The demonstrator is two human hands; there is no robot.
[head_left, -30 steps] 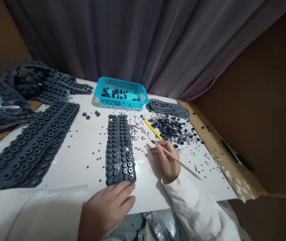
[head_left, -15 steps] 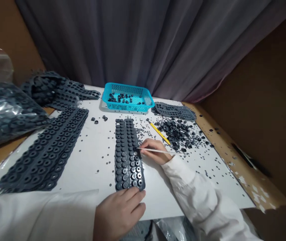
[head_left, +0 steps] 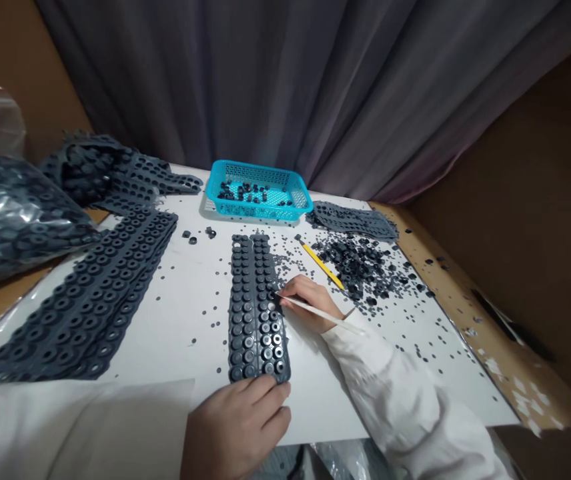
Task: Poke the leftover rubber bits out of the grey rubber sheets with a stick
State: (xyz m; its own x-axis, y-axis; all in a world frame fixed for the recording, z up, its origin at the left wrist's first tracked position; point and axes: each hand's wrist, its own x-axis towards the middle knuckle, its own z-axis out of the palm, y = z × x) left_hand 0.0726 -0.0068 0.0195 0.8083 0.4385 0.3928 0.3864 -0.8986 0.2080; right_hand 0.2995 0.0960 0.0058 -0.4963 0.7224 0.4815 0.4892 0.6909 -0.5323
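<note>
My right hand [head_left: 310, 303] holds a thin white pick [head_left: 310, 313] like a pen, its tip touching the right side of a dark grey rubber strip [head_left: 258, 307]. The strip lies lengthwise on a white board [head_left: 175, 320] and carries rows of round moulded rings. Several rings near its close end show bright centres. My left hand [head_left: 238, 423] lies at that close end, its fingertips pressing on the strip's edge. Its palm is turned away from view.
A turquoise plastic basket [head_left: 225, 175] holds dark pieces. Right of the strip lie a yellow pencil [head_left: 321, 265], a heap of dark rubber bits [head_left: 360, 267] and scattered specks. A wide rubber sheet [head_left: 85, 300] lies left, beside a bulging plastic bag [head_left: 10, 220].
Over the past second my right hand has moved left to the strip, bringing the pick's tip onto it. The whole view has shifted, with the table sitting further right in the picture.
</note>
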